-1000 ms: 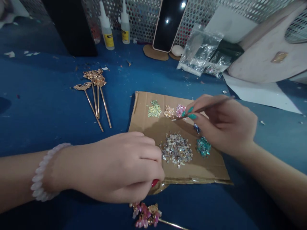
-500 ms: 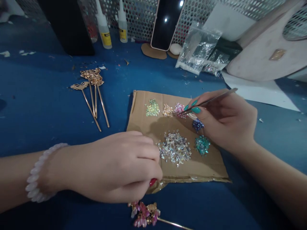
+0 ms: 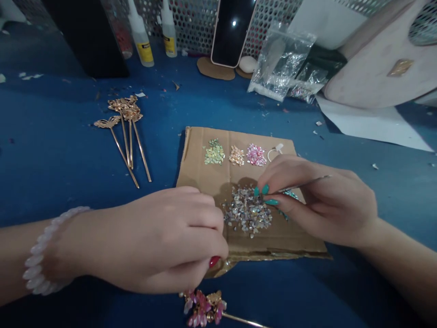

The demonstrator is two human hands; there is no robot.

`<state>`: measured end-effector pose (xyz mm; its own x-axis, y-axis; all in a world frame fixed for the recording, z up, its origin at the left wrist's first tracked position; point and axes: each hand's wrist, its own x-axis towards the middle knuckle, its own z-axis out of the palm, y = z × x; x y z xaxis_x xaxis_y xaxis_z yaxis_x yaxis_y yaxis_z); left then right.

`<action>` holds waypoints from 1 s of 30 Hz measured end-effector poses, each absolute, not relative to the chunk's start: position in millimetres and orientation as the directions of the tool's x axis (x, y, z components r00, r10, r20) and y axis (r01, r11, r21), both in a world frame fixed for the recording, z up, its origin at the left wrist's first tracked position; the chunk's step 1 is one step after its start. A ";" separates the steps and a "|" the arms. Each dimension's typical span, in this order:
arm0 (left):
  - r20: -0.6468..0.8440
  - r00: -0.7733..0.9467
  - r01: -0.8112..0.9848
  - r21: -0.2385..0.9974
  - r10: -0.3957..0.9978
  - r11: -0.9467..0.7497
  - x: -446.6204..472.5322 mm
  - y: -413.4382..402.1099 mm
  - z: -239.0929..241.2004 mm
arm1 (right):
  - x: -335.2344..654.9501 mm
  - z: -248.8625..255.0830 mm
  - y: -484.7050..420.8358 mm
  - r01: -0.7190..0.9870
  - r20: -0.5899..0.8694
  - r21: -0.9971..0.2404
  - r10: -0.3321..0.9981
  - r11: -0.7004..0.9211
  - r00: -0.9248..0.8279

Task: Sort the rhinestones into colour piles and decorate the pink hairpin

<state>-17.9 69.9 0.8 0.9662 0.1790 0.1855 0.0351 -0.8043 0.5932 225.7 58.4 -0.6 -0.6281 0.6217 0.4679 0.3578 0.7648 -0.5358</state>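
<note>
My right hand (image 3: 317, 200) pinches metal tweezers (image 3: 303, 183), their tips down at the silvery shell chips (image 3: 251, 216) heaped on a piece of cardboard (image 3: 201, 175). Curled over the cardboard's left front part, my left hand (image 3: 164, 237) is closed; whatever its fingers hold is hidden. Along the back of the cardboard sit small piles of green chips (image 3: 215, 153), peach chips (image 3: 236, 156) and pink chips (image 3: 256, 155). A white ring (image 3: 273, 154) lies beside them. Teal chips (image 3: 291, 195) show partly behind my right hand. In front lies a gold hairpin with pink petals (image 3: 203, 307).
Several gold hairpins (image 3: 128, 123) lie at the left. Along the back stand two glue bottles (image 3: 145, 52), a phone (image 3: 232, 34) and a dark upright panel (image 3: 88, 36). Plastic bags (image 3: 282, 64), white paper (image 3: 372, 123) and a pale rounded object (image 3: 378, 68) are at back right.
My right hand has brought the tweezers from beside the peach and pink piles toward me, to the silvery heap. My left hand stays closed in nearly the same place.
</note>
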 end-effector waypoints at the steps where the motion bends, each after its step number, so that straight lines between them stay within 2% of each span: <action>1: 0.185 0.966 0.036 0.593 0.179 -0.805 -17.9 70.3 1.0 | 225.4 -0.1 58.2 0.367 0.462 -0.531 0.624 0.764 -0.631; 30: 0.187 0.965 0.043 0.574 0.182 -0.818 -17.6 72.1 1.3 | 225.8 6.5 55.5 0.391 0.452 -0.508 0.624 0.768 -0.637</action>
